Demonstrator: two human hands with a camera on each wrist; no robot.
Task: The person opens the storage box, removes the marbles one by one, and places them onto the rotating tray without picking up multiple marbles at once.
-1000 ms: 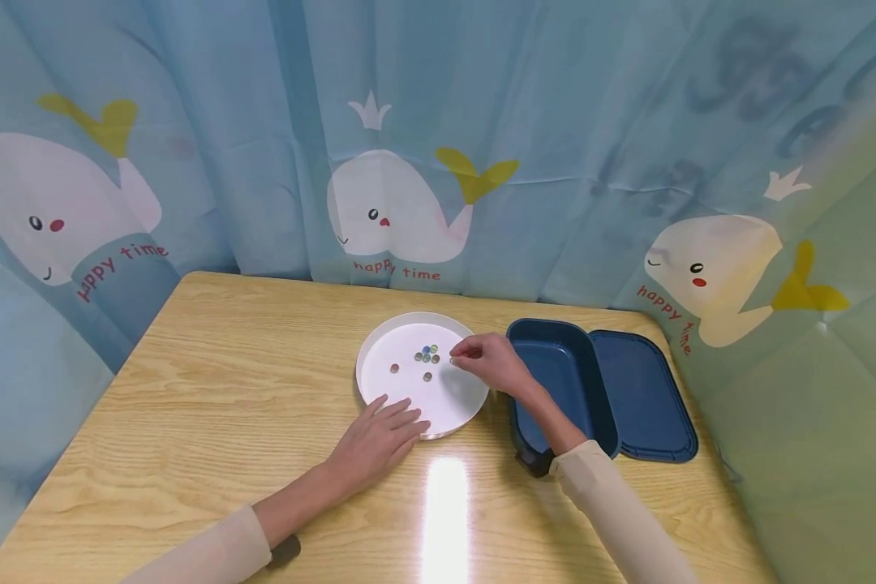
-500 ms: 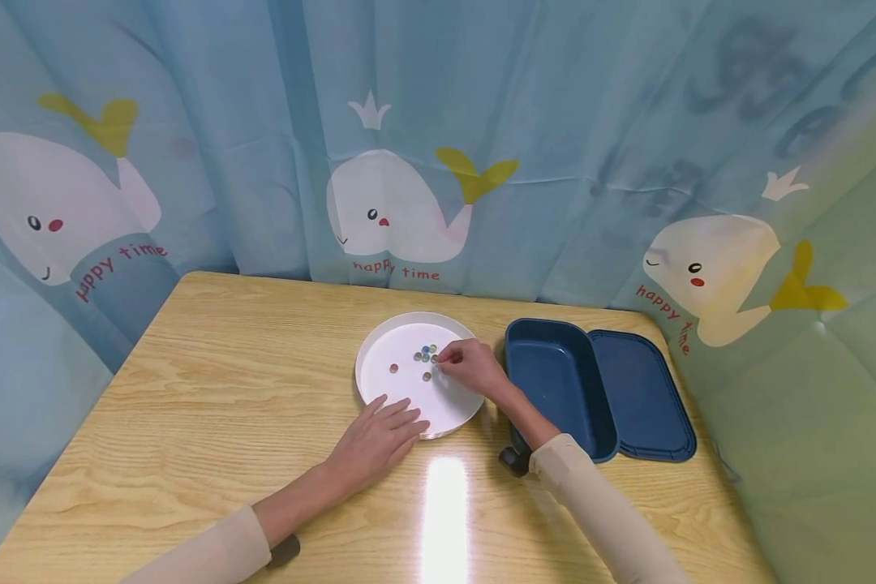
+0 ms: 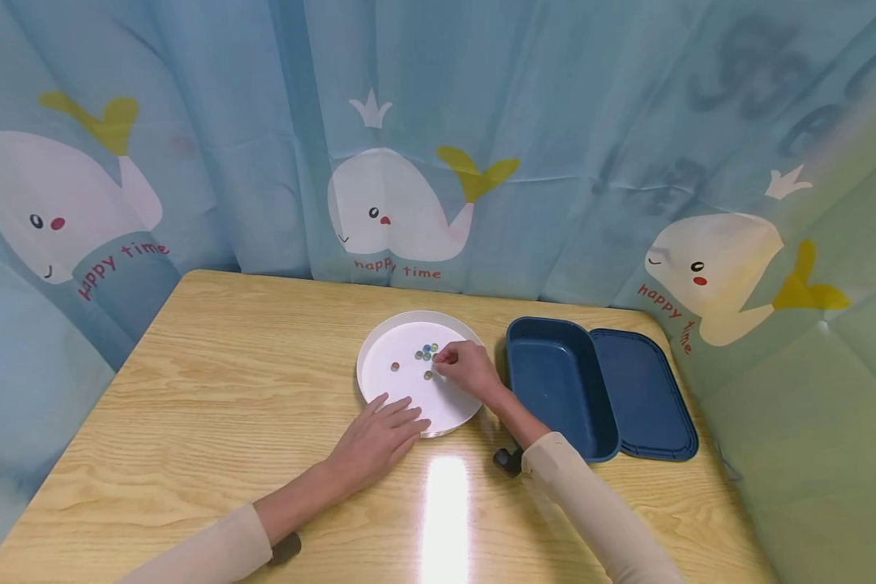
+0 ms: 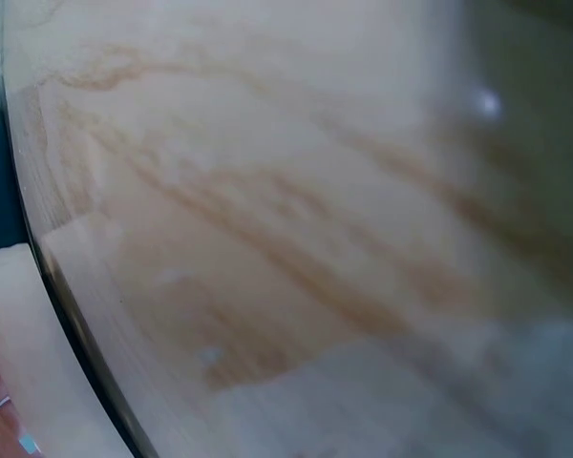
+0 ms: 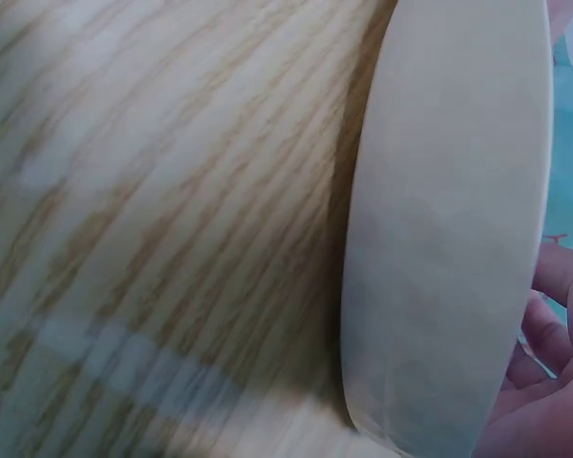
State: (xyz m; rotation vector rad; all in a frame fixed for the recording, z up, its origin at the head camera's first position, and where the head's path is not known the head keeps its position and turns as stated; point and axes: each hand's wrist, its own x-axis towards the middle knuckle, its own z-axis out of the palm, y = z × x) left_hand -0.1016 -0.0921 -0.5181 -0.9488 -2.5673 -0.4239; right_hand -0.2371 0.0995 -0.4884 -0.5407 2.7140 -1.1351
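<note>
A round white tray (image 3: pixel 448 410) with a low rim lies on the wooden table. Several small glass marbles (image 3: pixel 395 367) are in it, most of them clustered near the middle. My right hand (image 3: pixel 474 373) reaches over the tray's right side, thumb and forefinger pinched together at a marble (image 3: pixel 435 358) on the cluster's right edge; the fingertips partly hide it. At the tray's near left rim, my left hand (image 3: pixel 380 438) rests with its fingers straight and spread. The right wrist view shows curled fingers (image 5: pixel 549 334) beyond the tray wall (image 5: pixel 449 219).
Right of the tray stands a deep blue rectangular box (image 3: pixel 555 373), uncovered, with its blue lid (image 3: pixel 642 397) lying beside it. A pale blue curtain (image 3: pixel 263 162) printed with whales hangs behind the table (image 3: pixel 226 389).
My right hand has moved left, from the tray's right side to the marble cluster, its fingertips now at a marble. The left hand has stayed in place.
</note>
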